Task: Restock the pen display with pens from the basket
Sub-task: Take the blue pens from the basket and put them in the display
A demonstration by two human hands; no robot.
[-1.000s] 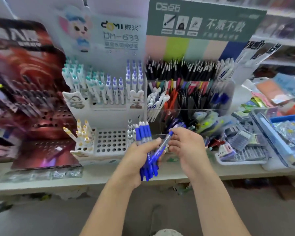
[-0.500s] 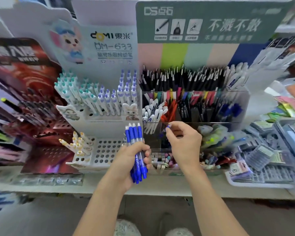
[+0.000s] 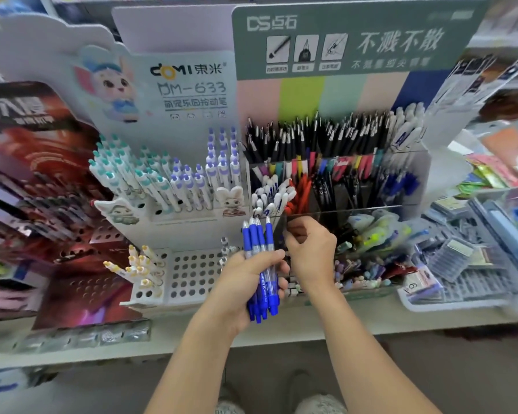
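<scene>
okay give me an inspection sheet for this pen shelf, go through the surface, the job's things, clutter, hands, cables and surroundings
Surface: pale shelf carrying the stands.
Job's things: bundle of blue pens, tips up; clear compartment display with black, red, white and blue pens; no basket in view.
Clutter: white peg-hole stand with many empty holes; tray of small packs at right; small erasers or caps in the front bin, too blurred to tell.
Hands: left hand grips the pen bundle; right hand is curled at the display's front edge, contents hidden.
Cables: nothing seen.
Surroundings: brand header boards behind; red display at left; floor below.
</scene>
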